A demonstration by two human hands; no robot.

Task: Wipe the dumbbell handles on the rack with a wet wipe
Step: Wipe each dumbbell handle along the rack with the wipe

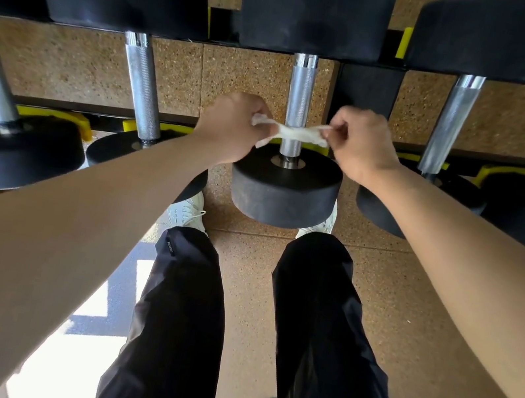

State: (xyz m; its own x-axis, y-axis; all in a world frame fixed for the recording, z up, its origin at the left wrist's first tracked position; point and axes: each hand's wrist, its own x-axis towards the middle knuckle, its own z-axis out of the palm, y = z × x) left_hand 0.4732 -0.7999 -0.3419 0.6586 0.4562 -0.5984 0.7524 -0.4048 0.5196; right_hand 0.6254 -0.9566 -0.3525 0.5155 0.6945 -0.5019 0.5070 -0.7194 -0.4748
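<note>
Wipe (291,133): twisted into a band, stretched across the middle handle (299,97), low on it, near the front weight (286,185).
Left hand (231,126): fingers (258,111) pinch the wipe's end, left of the handle.
Right hand (362,142): pinches the other end, right of the handle.
Handle axis: front to back, pointing away from the person.
Technique: keep the band taut, saw sideways, and work along the knurling.

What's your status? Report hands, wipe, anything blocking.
Both hands busy: left hand and right hand each pinch one end of the wipe. Wipe taut across the middle handle, close to its near end. Nothing blocking.
</note>
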